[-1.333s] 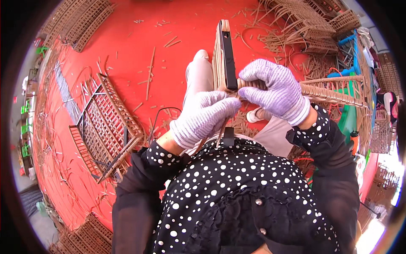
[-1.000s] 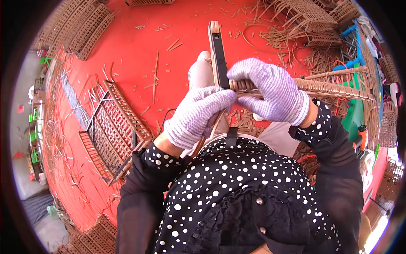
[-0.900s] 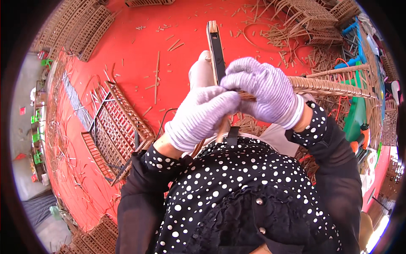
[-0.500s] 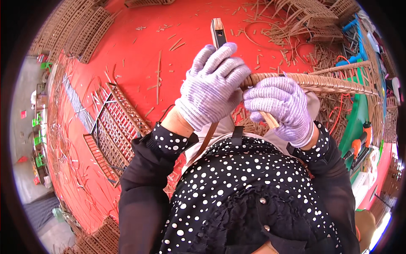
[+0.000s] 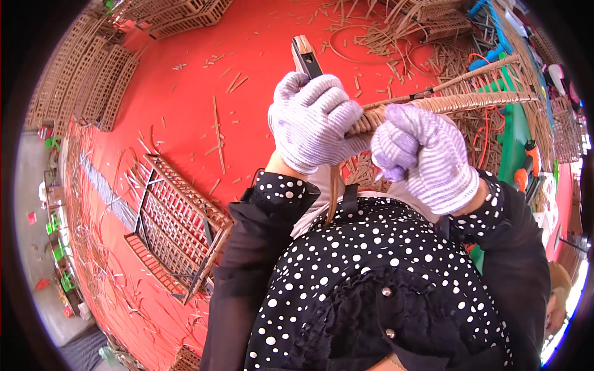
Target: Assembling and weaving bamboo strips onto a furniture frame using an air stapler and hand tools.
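Note:
Both my hands wear pale lilac striped knit gloves. A furniture frame piece has a bar (image 5: 476, 102) wrapped tightly in tan woven strip, running off to the right. My left hand (image 5: 317, 123) is closed around the bar's left end. Above that hand sticks out a dark bar end (image 5: 305, 57) with a hole and a tan edge. A brown flat strip (image 5: 333, 195) hangs below the left hand. My right hand (image 5: 427, 154) is beside the wrapped bar, fingers curled in tightly; what they hold is hidden.
An unfinished woven panel (image 5: 176, 226) lies on the red floor at left. Stacked woven frames (image 5: 80, 68) stand far left, with more at the top. Cut strip scraps (image 5: 396, 43) litter the floor. An orange-handled tool (image 5: 526, 173) lies at right.
My right hand has turned and curled up; the pale strip end under it no longer shows. The wrapped bar's right end has shifted up and left in view.

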Tool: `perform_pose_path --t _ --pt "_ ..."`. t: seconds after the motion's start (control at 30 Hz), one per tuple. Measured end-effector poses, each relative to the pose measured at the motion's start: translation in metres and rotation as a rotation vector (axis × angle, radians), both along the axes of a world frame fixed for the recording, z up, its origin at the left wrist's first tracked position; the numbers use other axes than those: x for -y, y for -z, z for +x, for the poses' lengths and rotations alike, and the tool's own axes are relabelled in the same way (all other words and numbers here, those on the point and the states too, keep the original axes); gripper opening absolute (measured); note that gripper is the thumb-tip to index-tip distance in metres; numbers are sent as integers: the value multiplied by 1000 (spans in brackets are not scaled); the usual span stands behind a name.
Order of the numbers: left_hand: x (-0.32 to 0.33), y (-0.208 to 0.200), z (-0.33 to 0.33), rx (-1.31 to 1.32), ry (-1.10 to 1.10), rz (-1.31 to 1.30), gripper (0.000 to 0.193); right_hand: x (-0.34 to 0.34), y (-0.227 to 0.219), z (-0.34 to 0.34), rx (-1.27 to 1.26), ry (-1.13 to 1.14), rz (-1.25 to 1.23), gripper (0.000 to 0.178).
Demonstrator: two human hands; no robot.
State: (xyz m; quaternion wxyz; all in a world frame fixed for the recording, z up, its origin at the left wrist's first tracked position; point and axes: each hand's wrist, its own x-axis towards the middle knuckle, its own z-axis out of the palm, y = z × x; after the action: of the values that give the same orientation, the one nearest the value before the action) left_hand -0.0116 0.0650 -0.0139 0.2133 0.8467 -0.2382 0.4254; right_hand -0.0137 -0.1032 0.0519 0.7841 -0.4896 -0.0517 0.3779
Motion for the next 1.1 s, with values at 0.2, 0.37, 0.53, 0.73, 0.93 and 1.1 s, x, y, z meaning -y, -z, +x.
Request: perform_pose_path --t 0.2,0.37,0.53,0.73,0.93,1.1 --pt "15 -4 -13 -79 35 -7 30 14 -14 -14 207 37 -255 34" --pt "19 -8 -17 -123 -45 130 21 10 -21 -11 596 -156 -314 26" --pt "16 -11 -22 -32 -6 194 28 8 -19 -14 599 -119 -312 32" --pt "35 -6 -3 -146 -8 115 23 19 -6 19 656 -29 -136 24" --pt "7 2 64 -75 -157 203 11 111 -16 86 758 510 -200 23" --pt "-3 -5 65 -73 -131 190 19 284 54 60 958 792 -1193 18"
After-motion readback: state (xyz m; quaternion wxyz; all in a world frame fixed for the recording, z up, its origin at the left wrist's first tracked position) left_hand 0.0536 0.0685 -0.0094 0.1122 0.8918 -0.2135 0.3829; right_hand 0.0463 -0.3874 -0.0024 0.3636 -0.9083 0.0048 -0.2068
